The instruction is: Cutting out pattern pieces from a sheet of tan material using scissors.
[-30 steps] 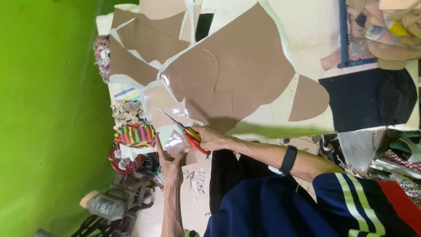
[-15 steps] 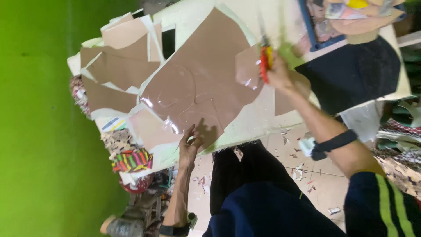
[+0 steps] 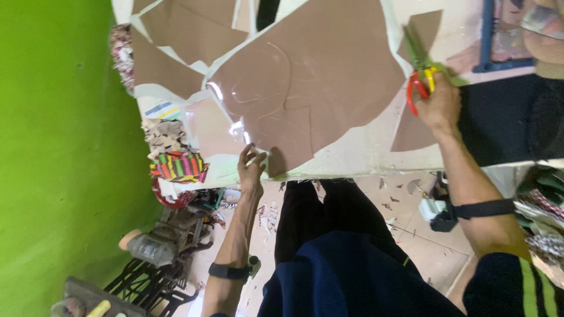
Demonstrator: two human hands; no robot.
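A large brown sheet (image 3: 317, 82) with curved pattern lines drawn on it lies across the white table (image 3: 364, 152). My left hand (image 3: 251, 167) pinches the sheet's near edge and lifts it a little. My right hand (image 3: 437, 103) grips scissors (image 3: 418, 64) with red and yellow handles, their blades lying at the sheet's right edge, next to a small brown offcut (image 3: 414, 132).
More brown cut pieces (image 3: 188, 35) lie at the table's far left. A pile of scraps and a striped cloth (image 3: 176, 165) sit by the green wall (image 3: 59, 147). A dark cloth (image 3: 505, 117) covers the table's right. A sewing machine stand (image 3: 158, 258) is below on the floor.
My right hand has carried the scissors from beside my left hand across to the sheet's right edge. My left hand has stayed at the near edge.
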